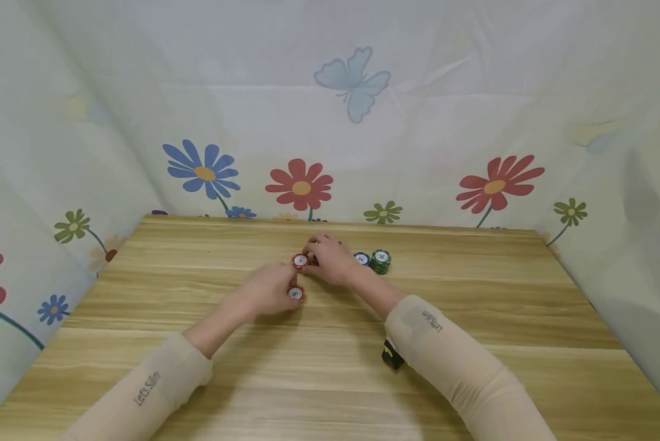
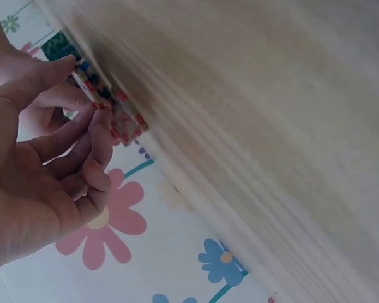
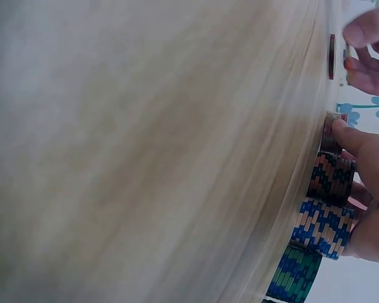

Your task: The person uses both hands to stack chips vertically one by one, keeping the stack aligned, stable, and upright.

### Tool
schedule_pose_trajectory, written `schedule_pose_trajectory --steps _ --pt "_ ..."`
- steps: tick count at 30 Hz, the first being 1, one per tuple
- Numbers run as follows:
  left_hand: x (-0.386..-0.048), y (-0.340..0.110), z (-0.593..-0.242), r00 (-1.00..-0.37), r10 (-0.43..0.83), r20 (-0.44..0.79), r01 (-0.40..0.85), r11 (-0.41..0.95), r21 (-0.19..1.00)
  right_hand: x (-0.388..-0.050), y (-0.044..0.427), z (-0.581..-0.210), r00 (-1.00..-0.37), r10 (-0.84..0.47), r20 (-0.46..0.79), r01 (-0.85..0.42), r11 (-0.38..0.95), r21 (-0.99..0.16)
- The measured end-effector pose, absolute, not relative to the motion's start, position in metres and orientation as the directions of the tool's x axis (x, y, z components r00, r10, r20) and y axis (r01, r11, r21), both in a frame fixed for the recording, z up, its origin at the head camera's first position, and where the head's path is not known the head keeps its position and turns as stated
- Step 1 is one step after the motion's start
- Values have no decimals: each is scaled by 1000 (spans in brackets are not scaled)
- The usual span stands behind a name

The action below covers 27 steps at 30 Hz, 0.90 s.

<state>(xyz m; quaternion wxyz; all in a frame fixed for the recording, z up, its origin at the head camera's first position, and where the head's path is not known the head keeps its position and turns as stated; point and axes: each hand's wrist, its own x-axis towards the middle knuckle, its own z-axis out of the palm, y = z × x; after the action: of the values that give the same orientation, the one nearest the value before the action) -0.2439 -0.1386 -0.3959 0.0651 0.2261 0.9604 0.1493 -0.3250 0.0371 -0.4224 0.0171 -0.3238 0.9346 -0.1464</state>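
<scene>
My left hand [image 1: 266,289] pinches a red poker chip [image 1: 296,294] by its rim between thumb and fingertips, low over the table. In the left wrist view this chip [image 2: 87,86] shows nearly edge-on. Just beyond it, my right hand [image 1: 331,260] holds a short stack of red chips [image 1: 300,261], its thumb against the near side. The right wrist view shows a dark stack [image 3: 331,177] right beside the red one, mostly hidden by the hand in the head view. Then come a blue stack [image 1: 361,259] and a green stack [image 1: 382,262] in the row.
The wood-grain table [image 1: 307,386] extends on all sides of the chips. A white curtain with printed flowers [image 1: 302,187] hangs behind its far edge. A small black object with a yellow mark [image 1: 391,356] shows beside the right sleeve.
</scene>
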Motion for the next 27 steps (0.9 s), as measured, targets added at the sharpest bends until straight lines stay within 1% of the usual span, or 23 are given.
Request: schedule_pose_trajectory --steps 5,10,18,27 --pt "-253 -144 -390 -909 413 -48 372 860 350 -325 37 -421 -795 -604 59 -590 747 -305" --pt "-264 -148 -384 -932 360 -48 321 877 357 -325 37 -419 -804 -594 37 -573 755 -320" --pt "-284 -152 -392 -947 320 -32 285 881 378 -325 38 -418 -815 -579 32 -554 760 -342" --pt "-294 -152 -395 -958 282 -56 243 899 365 -325 37 -418 -810 -585 29 -556 753 -352"
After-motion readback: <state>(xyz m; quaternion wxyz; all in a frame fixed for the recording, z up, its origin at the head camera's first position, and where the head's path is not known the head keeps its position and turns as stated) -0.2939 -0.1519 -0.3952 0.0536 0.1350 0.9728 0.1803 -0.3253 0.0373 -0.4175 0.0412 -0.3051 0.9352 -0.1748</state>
